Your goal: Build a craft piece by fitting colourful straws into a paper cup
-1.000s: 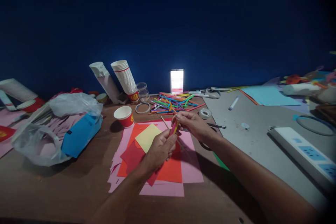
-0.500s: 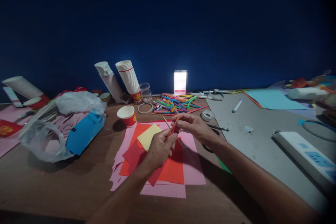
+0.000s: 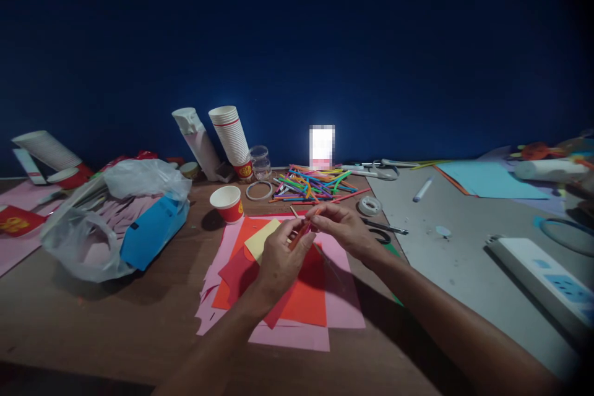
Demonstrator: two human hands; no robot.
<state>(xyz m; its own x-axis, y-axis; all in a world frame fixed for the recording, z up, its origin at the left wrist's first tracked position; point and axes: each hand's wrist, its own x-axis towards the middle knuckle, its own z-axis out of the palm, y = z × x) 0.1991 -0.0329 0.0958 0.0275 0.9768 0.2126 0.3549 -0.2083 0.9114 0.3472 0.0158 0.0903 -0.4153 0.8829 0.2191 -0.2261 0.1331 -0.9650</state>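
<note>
My left hand (image 3: 280,257) and my right hand (image 3: 342,226) meet above a stack of pink, orange and red paper sheets (image 3: 304,303). Both pinch the same thin orange stick (image 3: 302,232), the left at its lower end, the right at its upper end. A small yellow paper square (image 3: 260,239) lies on the stack just left of my left hand. A thin wooden skewer (image 3: 294,212) lies slanted on the paper under the hands.
A heap of coloured sticks (image 3: 313,184) lies behind the hands, with a red paper cup (image 3: 227,203), a tape roll (image 3: 370,205) and scissors (image 3: 385,232) close by. A plastic bag with a blue box (image 3: 153,231) sits left. A white power strip (image 3: 542,278) lies right.
The orange stick has tilted from nearly upright to a flatter slant. Both hands have shifted slightly away from me. The view has drifted a little left.
</note>
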